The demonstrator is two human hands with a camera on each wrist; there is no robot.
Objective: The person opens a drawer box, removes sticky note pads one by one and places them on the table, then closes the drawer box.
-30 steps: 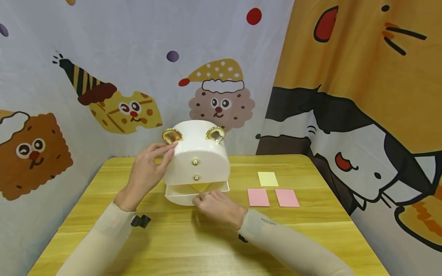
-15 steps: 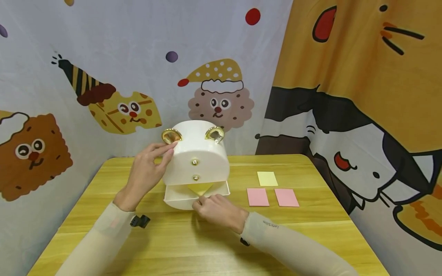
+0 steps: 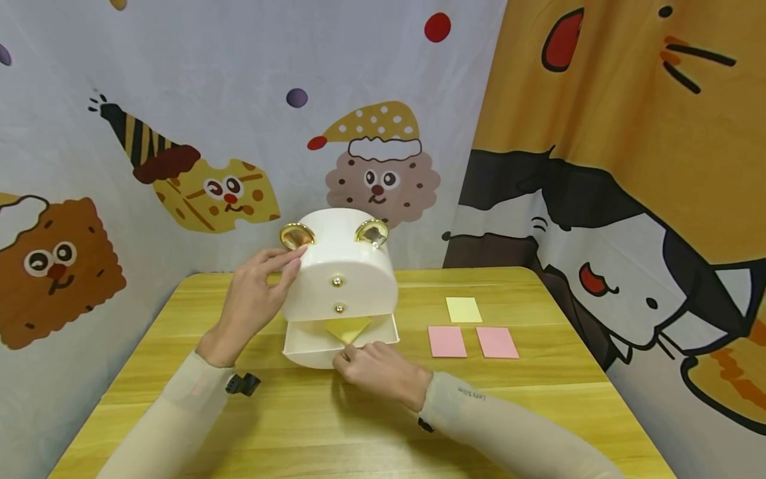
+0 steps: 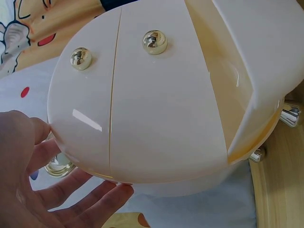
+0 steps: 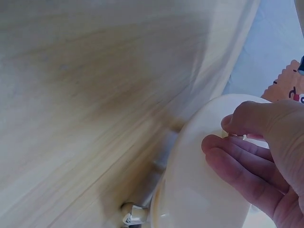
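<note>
A white rounded desktop box (image 3: pixel 371 289) with gold ears stands on the wooden table, its lowest drawer (image 3: pixel 308 358) pulled out toward me. In that drawer lies a yellow sticky note (image 3: pixel 347 328), one corner pointing forward. My right hand (image 3: pixel 383 374) pinches the drawer's small gold knob (image 5: pixel 237 137) between thumb and fingers; the knob is mostly covered. Against the box's upper left side, below the left ear (image 3: pixel 296 236), rests my left hand (image 3: pixel 256 299), its fingers extended. The left wrist view shows the thumb and fingertips touching the box's edge and side.
Right of the box lie a yellow sticky note (image 3: pixel 463 310) and two pink ones, a left one (image 3: pixel 446 342) and a right one (image 3: pixel 497 342). Two upper drawers carry gold knobs (image 3: pixel 338 281). A printed curtain (image 3: pixel 239 100) hangs behind the table (image 3: pixel 287 432).
My right hand has drawn the bottom drawer further out toward me, and more of the yellow note inside shows. My left hand has stayed in place on the box.
</note>
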